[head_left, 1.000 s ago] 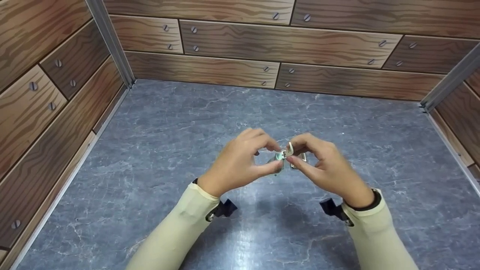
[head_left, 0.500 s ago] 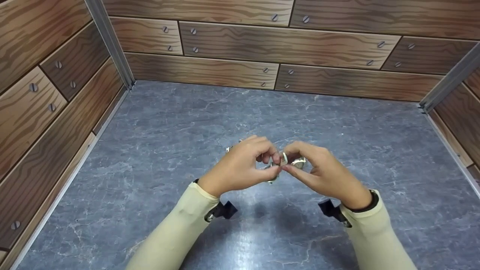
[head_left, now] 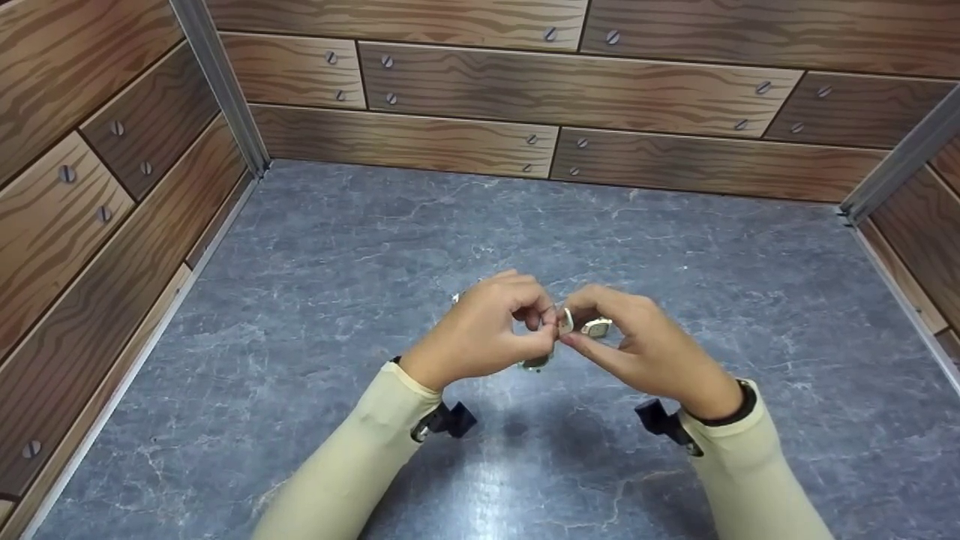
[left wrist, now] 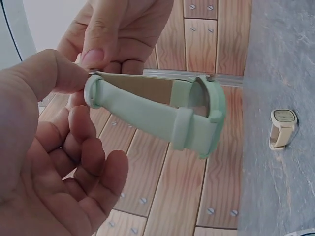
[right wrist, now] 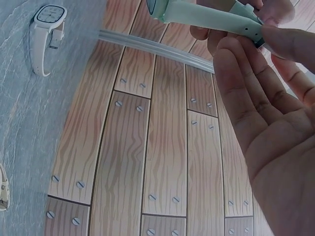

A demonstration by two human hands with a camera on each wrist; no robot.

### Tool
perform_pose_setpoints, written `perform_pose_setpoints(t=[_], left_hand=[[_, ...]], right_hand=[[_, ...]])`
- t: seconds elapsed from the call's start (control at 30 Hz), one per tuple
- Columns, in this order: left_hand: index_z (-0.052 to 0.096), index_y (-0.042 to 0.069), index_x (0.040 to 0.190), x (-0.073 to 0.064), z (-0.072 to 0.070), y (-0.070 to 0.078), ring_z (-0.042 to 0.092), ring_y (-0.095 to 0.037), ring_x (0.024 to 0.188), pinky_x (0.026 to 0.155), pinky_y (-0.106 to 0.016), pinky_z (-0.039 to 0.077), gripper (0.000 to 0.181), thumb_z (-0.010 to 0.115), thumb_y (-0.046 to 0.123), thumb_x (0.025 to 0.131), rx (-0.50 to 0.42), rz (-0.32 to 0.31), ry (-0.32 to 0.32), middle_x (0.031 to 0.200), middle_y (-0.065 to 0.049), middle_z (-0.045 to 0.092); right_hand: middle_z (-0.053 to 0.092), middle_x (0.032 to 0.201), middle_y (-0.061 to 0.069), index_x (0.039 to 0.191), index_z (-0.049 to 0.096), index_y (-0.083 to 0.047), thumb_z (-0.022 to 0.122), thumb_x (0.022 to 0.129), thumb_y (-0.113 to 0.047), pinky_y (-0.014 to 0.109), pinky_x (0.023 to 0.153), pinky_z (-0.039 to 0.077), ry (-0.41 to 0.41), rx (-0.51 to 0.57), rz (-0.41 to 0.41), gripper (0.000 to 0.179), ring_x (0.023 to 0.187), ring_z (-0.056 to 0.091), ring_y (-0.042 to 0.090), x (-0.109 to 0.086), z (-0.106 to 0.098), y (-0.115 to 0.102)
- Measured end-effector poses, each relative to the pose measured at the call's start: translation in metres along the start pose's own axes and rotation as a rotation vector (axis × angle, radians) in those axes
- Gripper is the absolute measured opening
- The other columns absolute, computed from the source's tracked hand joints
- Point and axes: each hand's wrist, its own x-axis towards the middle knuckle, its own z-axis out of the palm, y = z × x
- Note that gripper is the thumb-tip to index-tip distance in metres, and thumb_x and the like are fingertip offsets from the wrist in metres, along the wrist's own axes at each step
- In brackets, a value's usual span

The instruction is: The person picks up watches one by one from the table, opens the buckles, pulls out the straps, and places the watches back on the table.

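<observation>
A mint green wristwatch (left wrist: 138, 108) hangs in the air between both hands, its strap bent into a loop. In the left wrist view, the left hand (left wrist: 54, 142) pinches the strap's buckle end between thumb and index finger, with its other fingers curled loosely. The right hand (left wrist: 130, 34) comes from above, its thumb pressing near the buckle. In the right wrist view, the right hand (right wrist: 275, 113) pinches the holed strap end between thumb and fingers. From the head view, the left hand (head_left: 480, 330) and right hand (head_left: 645, 337) meet at the fingertips; the watch's case (head_left: 536, 362) shows below.
A cream watch (left wrist: 284, 117) stands on the grey marbled table (head_left: 360, 247), just behind the right hand. A white watch (right wrist: 50, 15) stands elsewhere on the table; in the head view, a watch's edge shows behind the left hand. Wood-patterned walls (head_left: 585, 90) enclose the table.
Both hands have drawn closer and moved slightly down, with the green watch's case sinking below the left fingers. During the last half second only the fingers shift a little.
</observation>
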Motion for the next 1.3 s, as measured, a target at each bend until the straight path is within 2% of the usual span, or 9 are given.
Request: perform_pose_setpoints(t=[0.17,0.33,0.53,0.63,0.77,0.87,0.97,1.13,1.3], left_hand=[[0.067,0.016,0.084,0.0001,-0.0002,-0.0002,0.052,-0.008,0.081,0.087,-0.03,0.048,0.009,0.066,0.007,0.088,-0.038,0.047,0.057,0.082,0.009,0.06],[0.066,0.015,0.082,0.0002,-0.0021,-0.0017,0.054,-0.009,0.082,0.083,-0.032,0.05,0.011,0.067,0.005,0.087,-0.083,0.075,0.104,0.082,0.008,0.061],[0.074,0.015,0.094,-0.0005,-0.0028,-0.0011,0.052,-0.011,0.084,0.085,-0.027,0.047,0.002,0.073,0.014,0.092,0.016,0.109,0.1,0.083,0.005,0.062],[0.076,0.015,0.095,-0.0003,-0.0032,0.0,0.051,-0.01,0.082,0.08,-0.028,0.046,0.002,0.076,0.017,0.094,0.055,0.11,0.102,0.082,0.006,0.062],[0.077,0.016,0.091,-0.0004,-0.0035,0.0013,0.049,-0.009,0.078,0.091,-0.03,0.047,0.004,0.075,0.015,0.094,0.078,0.105,0.109,0.08,0.008,0.062],[0.075,0.016,0.089,-0.0003,-0.003,0.0018,0.049,-0.008,0.078,0.109,-0.031,0.042,0.006,0.074,0.013,0.094,0.083,0.105,0.11,0.08,0.008,0.062],[0.073,0.016,0.086,-0.0003,-0.0023,0.0014,0.049,-0.009,0.078,0.103,-0.029,0.045,0.008,0.073,0.01,0.092,0.08,0.099,0.12,0.079,0.008,0.061],[0.069,0.017,0.081,-0.0003,-0.0019,0.0,0.048,-0.008,0.078,0.074,-0.028,0.045,0.011,0.07,0.008,0.088,0.061,0.079,0.139,0.078,0.01,0.058],[0.068,0.017,0.083,-0.0002,-0.0029,-0.0006,0.049,-0.007,0.08,0.078,-0.028,0.046,0.01,0.07,0.009,0.088,0.054,0.071,0.145,0.079,0.01,0.058]], right_hand=[[0.069,0.104,0.005,0.116,0.066,-0.007,0.073,0.089,0.012,0.023,0.081,0.057,0.034,0.003,-0.024,0.034,0.089,0.068,0.017,0.0004,0.0004,0.0006],[0.069,0.1,0.005,0.114,0.065,-0.005,0.073,0.088,0.014,0.02,0.08,0.056,0.069,0.004,-0.019,0.033,0.086,0.068,0.016,0.0007,-0.0002,0.001],[0.069,0.103,0.003,0.116,0.065,-0.007,0.073,0.089,0.011,0.022,0.082,0.057,0.057,-0.019,-0.001,0.034,0.088,0.069,0.017,0.0002,0.0008,0.0015],[0.069,0.103,0.002,0.116,0.066,-0.008,0.073,0.09,0.01,0.023,0.081,0.057,0.051,-0.027,0.003,0.033,0.089,0.07,0.016,0.0009,0.0006,0.0012],[0.07,0.104,0.001,0.116,0.066,-0.009,0.073,0.091,0.008,0.023,0.082,0.057,0.042,-0.032,0.013,0.031,0.09,0.07,0.016,0.0018,-0.0001,0.0],[0.07,0.105,0.001,0.116,0.066,-0.009,0.073,0.091,0.008,0.023,0.081,0.057,0.039,-0.034,0.019,0.031,0.09,0.07,0.016,0.0016,-0.0004,-0.0005],[0.069,0.103,0.002,0.116,0.065,-0.009,0.072,0.09,0.01,0.022,0.08,0.057,0.051,-0.025,0.017,0.032,0.088,0.069,0.015,0.0014,-0.0005,-0.0002],[0.068,0.098,0.005,0.112,0.064,-0.005,0.073,0.087,0.015,0.02,0.078,0.056,0.101,0.002,-0.005,0.034,0.085,0.067,0.015,0.0014,-0.0005,0.0012],[0.069,0.099,0.005,0.112,0.064,-0.004,0.073,0.087,0.014,0.021,0.079,0.057,0.12,0.005,0.011,0.032,0.085,0.068,0.015,0.0015,-0.001,0.0013]])
